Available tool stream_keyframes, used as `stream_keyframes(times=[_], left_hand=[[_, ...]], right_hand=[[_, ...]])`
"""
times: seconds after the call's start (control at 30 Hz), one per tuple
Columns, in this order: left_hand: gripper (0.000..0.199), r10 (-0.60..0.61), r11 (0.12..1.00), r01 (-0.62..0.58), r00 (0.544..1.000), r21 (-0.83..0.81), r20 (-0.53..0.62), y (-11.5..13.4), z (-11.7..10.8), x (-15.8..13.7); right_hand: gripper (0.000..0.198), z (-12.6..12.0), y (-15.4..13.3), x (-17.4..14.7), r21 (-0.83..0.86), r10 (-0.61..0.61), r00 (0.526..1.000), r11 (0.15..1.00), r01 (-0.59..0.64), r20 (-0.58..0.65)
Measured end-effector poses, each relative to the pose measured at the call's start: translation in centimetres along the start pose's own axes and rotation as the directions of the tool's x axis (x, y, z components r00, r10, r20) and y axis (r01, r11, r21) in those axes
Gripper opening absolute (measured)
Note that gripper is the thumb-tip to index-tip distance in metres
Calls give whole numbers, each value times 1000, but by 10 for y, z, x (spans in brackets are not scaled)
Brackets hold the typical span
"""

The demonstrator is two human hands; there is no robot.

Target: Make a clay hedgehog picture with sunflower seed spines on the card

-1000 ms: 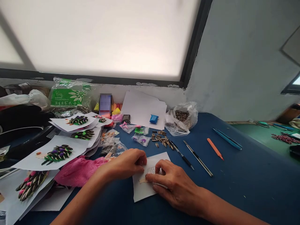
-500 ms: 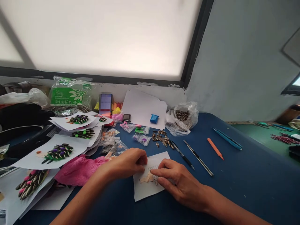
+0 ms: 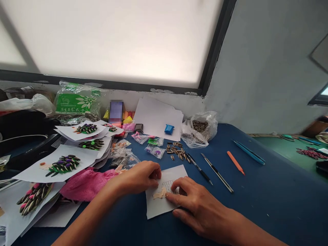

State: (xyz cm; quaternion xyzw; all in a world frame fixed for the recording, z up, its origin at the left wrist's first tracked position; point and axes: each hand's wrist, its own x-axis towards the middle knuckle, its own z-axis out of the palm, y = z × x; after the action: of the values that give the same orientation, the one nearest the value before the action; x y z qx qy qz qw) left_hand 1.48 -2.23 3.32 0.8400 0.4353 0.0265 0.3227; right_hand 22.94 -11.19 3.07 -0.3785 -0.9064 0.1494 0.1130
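A small sheet of white paper (image 3: 157,210) lies on the blue table, bearing a pen drawing of an outlined shape filled with short marks. Flat beige clay (image 3: 160,194) is stuck along the drawing's left part. At the paper's upper left edge, my left hand (image 3: 146,176) is curled, its fingers bent inward; whatever they hold, if anything, is hidden. My right hand (image 3: 196,201) has its fingers apart over the paper's right side, one fingertip touching the clay's right end and another on the drawing.
Loose sunflower seeds (image 3: 178,151), a pen (image 3: 200,169), a slim silver-and-black tool (image 3: 216,172) and an orange marker (image 3: 235,163) lie beyond my hands. Papers with seed-and-clay hedgehogs (image 3: 87,159) and a pink cloth (image 3: 88,186) are left. A bag of seeds (image 3: 200,128) stands behind.
My right hand has shifted slightly down and spread its fingers, its index finger moving right off the clay onto the drawing. My left hand has barely moved.
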Motion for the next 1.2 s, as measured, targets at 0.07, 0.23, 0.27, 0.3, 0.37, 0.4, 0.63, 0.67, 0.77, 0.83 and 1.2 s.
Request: stream_keyframes(times=[0.07,0.23,0.27,0.3,0.37,0.4,0.63,0.67,0.77,0.83,1.2], left_hand=[[20,4,1000,-4,1000,4,1,-1,1,0],[19,12,1000,-12,1000,9,-3,-3,2,1],[20,11,1000,-10,1000,6,-5,-3,2,1],[20,11,1000,-11,1000,3,-5,-3,2,1],[20,17,1000,-17,1000,-1,-6,-3,2,0],[20,20,1000,-20,1000,-1,-7,-3,2,1],[19,27,1000,-27,1000,1,-2,-3,1,0],[18,26,1000,-26,1000,2,-3,-2,0,0],[18,22,1000,-22,1000,5,-9,-1,0,-1],[19,23,1000,-23,1000,7,-7,-1,0,0],[19,21,1000,-21,1000,15,-11,-1,1,0]], right_hand=[[27,1,-1,1,-27,0,1000,1000,0,12],[26,2,-4,3,-45,4,1000,999,-3,26],[25,2,-4,3,-41,8,1000,999,-7,24],[24,3,-4,3,-35,15,1000,999,-15,23],[24,3,-3,3,-17,24,1000,1000,-24,19],[24,3,-2,2,-7,20,1000,1000,-20,11],[31,7,-2,5,-41,5,1000,999,-5,-15],[30,8,-3,6,-58,8,1000,998,-9,-9],[27,9,-6,7,-84,22,1000,996,-22,5],[25,9,-6,7,-94,31,999,995,-31,5],[24,12,-1,2,-85,-15,999,996,11,-45]])
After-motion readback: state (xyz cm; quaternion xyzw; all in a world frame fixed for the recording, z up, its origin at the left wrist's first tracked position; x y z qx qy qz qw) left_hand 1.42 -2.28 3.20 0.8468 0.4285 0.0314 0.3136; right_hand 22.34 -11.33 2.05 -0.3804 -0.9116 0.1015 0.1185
